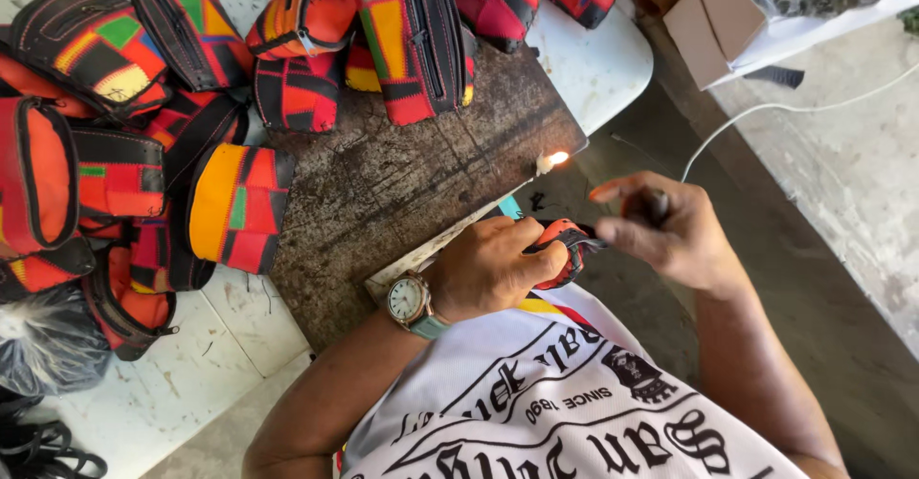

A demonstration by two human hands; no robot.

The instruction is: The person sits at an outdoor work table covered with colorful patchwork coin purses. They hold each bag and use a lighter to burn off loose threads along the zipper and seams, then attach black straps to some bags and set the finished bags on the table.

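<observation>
Craft workshop: piled patchwork pouches (144, 134), worn bench (402, 182)

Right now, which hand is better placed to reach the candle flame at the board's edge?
Probably the right hand: its fingers, closed on a dark object, lie just beside the candle flame. The left hand sits lower, gripping the red and black pouch.

About fourteen patchwork pouches (239, 206) are lying heaped on the surface (593, 67), one more sitting in the left hand (493, 268). One candle (546, 162) is burning. One watch (410, 300) is showing.
</observation>
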